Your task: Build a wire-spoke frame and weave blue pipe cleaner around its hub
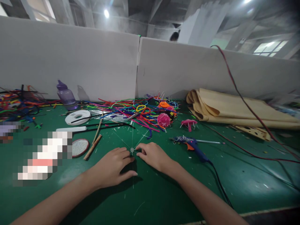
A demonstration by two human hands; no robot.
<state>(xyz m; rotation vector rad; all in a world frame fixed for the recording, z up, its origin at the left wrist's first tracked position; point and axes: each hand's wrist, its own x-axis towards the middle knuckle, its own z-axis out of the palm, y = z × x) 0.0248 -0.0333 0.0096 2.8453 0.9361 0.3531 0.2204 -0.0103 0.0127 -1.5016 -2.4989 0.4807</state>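
Both my hands rest on the green table [164, 193] and meet at a small knot [132, 150] where several thin clear strands cross in a star shape. My left hand [116, 165] lies with fingers curled, fingertips pinching the knot from the left. My right hand [152, 154] pinches the same knot from the right with thumb and forefinger. The strands fan out toward the pile of coloured pipe cleaners [138, 112] behind.
A blue hot glue gun [192, 145] lies right of my hands, its black cord trailing toward me. Folded tan cloth [234, 111] is at back right, crossed by a red cable. A white tape spool [77, 117], purple bottle [66, 95], wooden sticks [93, 147] and round disc [79, 147] sit left.
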